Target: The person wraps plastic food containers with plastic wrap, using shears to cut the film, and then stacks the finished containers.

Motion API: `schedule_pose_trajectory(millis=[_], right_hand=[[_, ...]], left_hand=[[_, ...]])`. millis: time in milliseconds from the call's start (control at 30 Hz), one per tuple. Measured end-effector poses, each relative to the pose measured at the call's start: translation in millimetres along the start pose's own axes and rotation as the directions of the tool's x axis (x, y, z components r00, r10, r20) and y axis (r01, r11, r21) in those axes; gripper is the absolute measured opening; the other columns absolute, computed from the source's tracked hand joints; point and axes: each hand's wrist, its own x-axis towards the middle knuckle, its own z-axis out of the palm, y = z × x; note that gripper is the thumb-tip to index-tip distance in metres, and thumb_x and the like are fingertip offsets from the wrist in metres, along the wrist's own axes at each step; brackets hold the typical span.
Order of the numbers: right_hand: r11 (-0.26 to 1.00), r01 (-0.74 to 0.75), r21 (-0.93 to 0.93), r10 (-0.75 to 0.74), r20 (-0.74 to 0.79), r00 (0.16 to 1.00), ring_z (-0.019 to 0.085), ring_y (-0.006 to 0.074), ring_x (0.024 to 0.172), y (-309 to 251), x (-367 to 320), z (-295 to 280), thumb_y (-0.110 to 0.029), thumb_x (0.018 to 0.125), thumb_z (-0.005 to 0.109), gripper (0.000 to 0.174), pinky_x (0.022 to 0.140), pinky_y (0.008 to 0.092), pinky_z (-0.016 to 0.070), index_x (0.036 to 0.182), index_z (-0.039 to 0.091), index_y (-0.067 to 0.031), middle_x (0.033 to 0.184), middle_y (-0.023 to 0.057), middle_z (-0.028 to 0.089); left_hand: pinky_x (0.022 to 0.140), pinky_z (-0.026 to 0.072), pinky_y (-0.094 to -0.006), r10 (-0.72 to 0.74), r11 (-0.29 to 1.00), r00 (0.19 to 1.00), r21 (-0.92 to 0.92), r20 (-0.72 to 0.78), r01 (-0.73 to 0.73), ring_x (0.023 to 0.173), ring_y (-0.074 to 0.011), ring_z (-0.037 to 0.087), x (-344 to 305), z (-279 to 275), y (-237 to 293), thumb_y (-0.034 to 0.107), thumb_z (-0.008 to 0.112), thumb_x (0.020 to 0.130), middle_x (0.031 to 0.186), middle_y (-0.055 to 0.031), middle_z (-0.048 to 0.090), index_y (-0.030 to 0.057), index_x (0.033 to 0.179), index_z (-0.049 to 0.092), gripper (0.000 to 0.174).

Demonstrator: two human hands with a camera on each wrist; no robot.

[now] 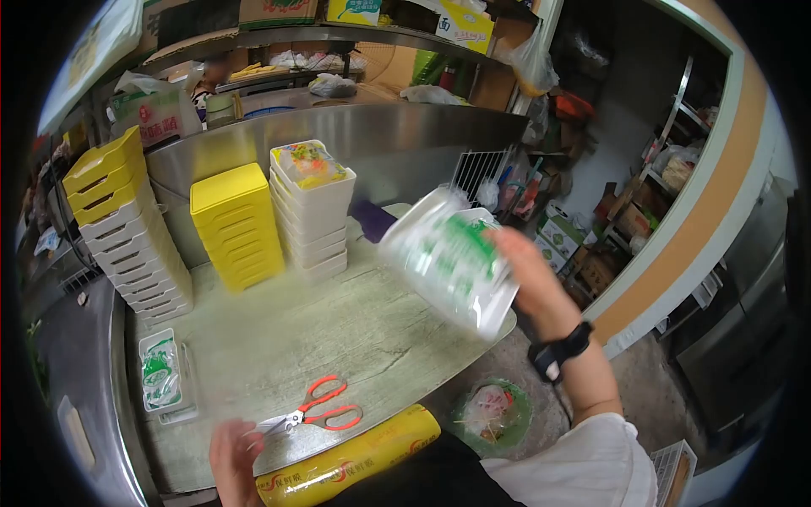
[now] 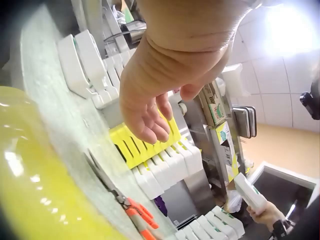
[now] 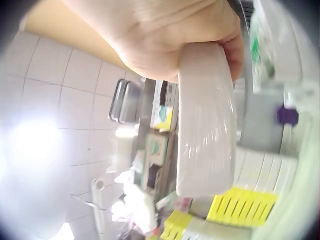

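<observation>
In right hand [image 1: 525, 272], wrapped tray [image 1: 439, 264], green label [image 1: 466, 241] blurred

Scissors [image 1: 301, 415] behind film roll [image 1: 351, 460], tray stacks [image 1: 238, 224] beyond — wrapped tray [image 1: 448, 262] right

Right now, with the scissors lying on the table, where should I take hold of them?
The scissors lie flat, blades toward your left hand, red handles at the far end. Come from above and grip the handle loops, which sit just clear of the yellow roll.
</observation>
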Motion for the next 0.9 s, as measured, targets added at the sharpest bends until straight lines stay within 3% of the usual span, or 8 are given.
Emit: schedule_pose_trajectory(millis=[133,367,433,567,633,767,800,900], right_hand=[[0.961,-0.097,-0.259,0.003,-0.34,0.94,0.06,0.0149,0.094,-13,50,-73,-0.018,0.098,0.049,0.029,0.082,0.0293,0.0486,0.12,0.061,-0.0036,0.107,0.0068,0.065],[0.572,-0.24,-0.784,-0.122,-0.371,0.921,0.062,0.0246,0.095,23,72,-108,-0.036,0.097,0.047,0.045,0.085,0.0375,0.0465,0.111,0.064,0.0038,0.105,0.0169,0.068],[0.62,-0.219,-0.753,-0.119,-0.366,0.923,0.062,0.0286,0.098,37,75,-122,-0.042,0.097,0.045,0.052,0.087,0.0393,0.0456,0.109,0.065,0.0046,0.106,0.02,0.068],[0.72,-0.207,-0.662,-0.073,-0.37,0.926,0.062,0.0332,0.1,51,79,-141,-0.048,0.098,0.043,0.057,0.088,0.0401,0.0448,0.108,0.065,0.0029,0.108,0.0211,0.068],[0.845,-0.185,-0.502,-0.001,-0.346,0.938,0.058,0.0143,0.087,32,65,-136,-0.029,0.097,0.047,0.032,0.078,0.0282,0.046,0.103,0.068,-0.0049,0.096,0.0031,0.065],[0.179,0.171,-0.969,-0.55,0.045,0.834,0.053,0.0233,0.12,67,95,-229,-0.025,0.103,0.039,0.039,0.104,0.0341,0.0378,0.124,0.058,0.0024,0.126,0.0157,0.059],[0.358,0.323,-0.876,-0.719,-0.038,0.694,0.049,0.0249,0.125,46,60,-168,-0.022,0.102,0.043,0.037,0.107,0.0348,0.0342,0.128,0.054,0.002,0.131,0.0161,0.056],[0.227,0.501,-0.835,-0.784,0.15,0.603,0.046,0.031,0.127,12,-29,-33,-0.014,0.099,0.041,0.032,0.108,0.0416,0.0327,0.123,0.055,0.0016,0.135,0.0176,0.051]], left_hand=[[0.115,0.0286,-0.0383,-0.036,0.999,0.998,0.021,0.048,0.035,0.135,-0.022,0.038,-40,8,13,0.028,0.048,0.1,0.151,-0.0065,0.033,0.0071,0.148,0.031,0.055],[0.097,0.0402,-0.0325,-0.054,0.992,0.992,0.109,-0.116,0.067,0.116,-0.0196,0.049,-38,20,34,0.025,0.049,0.099,0.134,-0.0101,0.047,0.0021,0.129,0.05,0.037],[0.074,0.0496,-0.0255,0.046,0.986,0.994,0.163,-0.099,-0.03,0.089,-0.0147,0.061,-10,-22,7,0.024,0.053,0.097,0.111,-0.0064,0.062,0.0084,0.116,0.055,0.025],[0.078,0.0492,-0.0308,0.158,0.935,0.975,0.342,-0.156,-0.097,0.092,-0.0172,0.062,-1,-38,23,0.018,0.056,0.091,0.108,-0.0065,0.061,0.0037,0.114,0.057,0.026],[0.079,0.0492,-0.0299,0.198,0.888,0.967,0.446,-0.162,-0.107,0.094,-0.0175,0.061,16,-64,19,0.018,0.058,0.092,0.109,-0.0069,0.061,0.0033,0.119,0.057,0.03],[0.083,0.051,-0.0339,0.49,0.692,0.824,0.702,-0.285,-0.168,0.103,-0.0218,0.058,43,-105,16,0.015,0.067,0.089,0.126,-0.0106,0.053,0.0063,0.128,0.051,0.044],[0.085,0.0506,-0.0354,0.516,0.653,0.801,0.745,-0.304,-0.137,0.108,-0.0245,0.056,46,-101,26,0.015,0.071,0.085,0.131,-0.0133,0.046,0.0043,0.13,0.048,0.051],[0.102,0.0396,-0.0462,0.63,0.353,0.735,0.935,-0.25,0.016,0.129,-0.039,0.04,65,-105,33,0.034,0.081,0.074,0.141,-0.0279,0.035,-0.0002,0.138,0.038,0.084]])
